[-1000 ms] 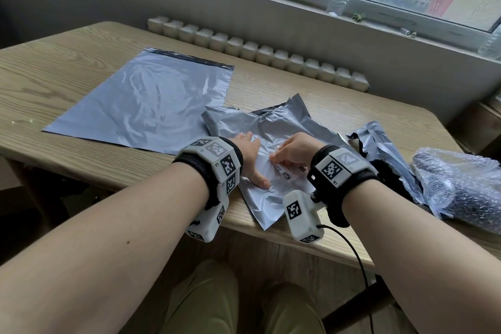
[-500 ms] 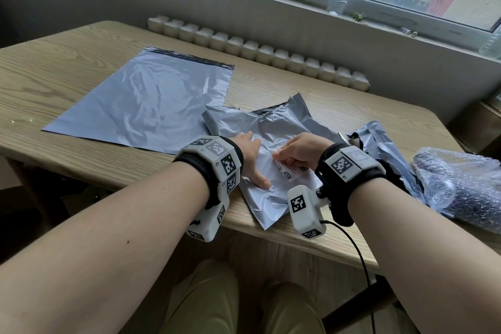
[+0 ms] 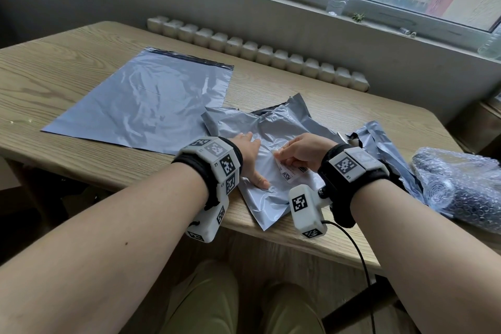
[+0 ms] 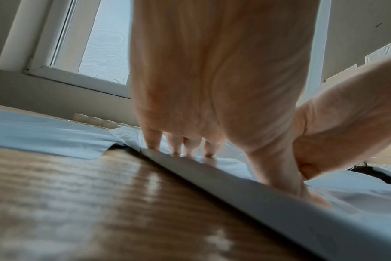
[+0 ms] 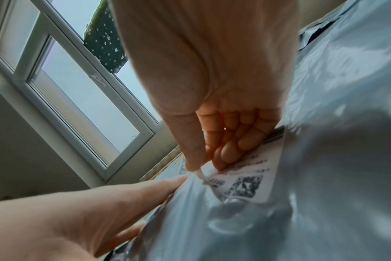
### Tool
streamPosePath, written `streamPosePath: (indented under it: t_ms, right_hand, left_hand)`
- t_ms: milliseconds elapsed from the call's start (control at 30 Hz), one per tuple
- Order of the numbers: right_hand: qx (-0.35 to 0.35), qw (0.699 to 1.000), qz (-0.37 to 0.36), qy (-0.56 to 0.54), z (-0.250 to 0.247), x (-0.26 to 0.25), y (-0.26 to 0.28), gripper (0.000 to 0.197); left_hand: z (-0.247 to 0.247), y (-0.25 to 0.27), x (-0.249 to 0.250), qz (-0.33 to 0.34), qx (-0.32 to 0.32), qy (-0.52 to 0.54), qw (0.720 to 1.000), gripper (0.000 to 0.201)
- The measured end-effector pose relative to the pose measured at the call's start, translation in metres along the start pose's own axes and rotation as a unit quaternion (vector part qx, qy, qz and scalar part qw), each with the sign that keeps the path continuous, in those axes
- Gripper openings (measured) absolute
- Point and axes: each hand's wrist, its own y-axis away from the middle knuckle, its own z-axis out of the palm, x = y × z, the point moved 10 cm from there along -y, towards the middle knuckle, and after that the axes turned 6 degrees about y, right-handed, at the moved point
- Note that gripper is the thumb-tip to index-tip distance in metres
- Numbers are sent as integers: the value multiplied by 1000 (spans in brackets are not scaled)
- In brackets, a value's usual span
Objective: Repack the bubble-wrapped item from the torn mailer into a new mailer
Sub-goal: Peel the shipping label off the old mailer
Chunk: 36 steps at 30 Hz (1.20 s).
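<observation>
At the near edge of the label, the right hand [image 5: 214, 98] has its grip closed: thumb and forefinger pinch the lifted corner of the white printed shipping label with its square code [image 3: 291, 174]. Compared with a second ago, that wrist has drawn slightly back and to the right, and the corner looks a little more raised, so the peel appears to be underway, though most of the label is stuck down.

Beside it, the left hand [image 3: 250, 161] lies flat with straight fingers, pressing the crumpled grey plastic mailer [image 3: 273, 127] against the light wooden table [image 3: 81, 62]; it has not shifted.

Further out, the smooth, flat grey mailer [image 3: 146, 100] waits to the left, unchanged. On the far right, the dark item wrapped in clear bubble wrap [image 3: 461, 187] sits on the table just beside a scrap of torn grey plastic [image 3: 385, 144], already out of any bag. I judge the label transfer comes first, with the packing itself not yet begun.
</observation>
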Motion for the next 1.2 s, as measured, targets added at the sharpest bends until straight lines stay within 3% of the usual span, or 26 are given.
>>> streamPosePath:
  t_ms: [500,767,833,967,1200]
  right_hand:
    - [31,999,16,-41,-5,2,6,27]
    - [34,998,29,45,-1,-8,13,17]
    - [30,998,29,56,1,-10,12,19]
    - [19,998,36,57,2,-11,11,24]
    - [2,999,51,-14,3,-6,13,27]
  left_hand:
    - [3,-2,-3,3,-4,10,1000,117]
    - [6,0,0,27,-14,3,1000,109]
    - [0,1,4,34,-9,8,999,102]
    - [-20,-2,8,38,37,26,998,67]
    - [-17,-1,10,46,36,-12,998,75]
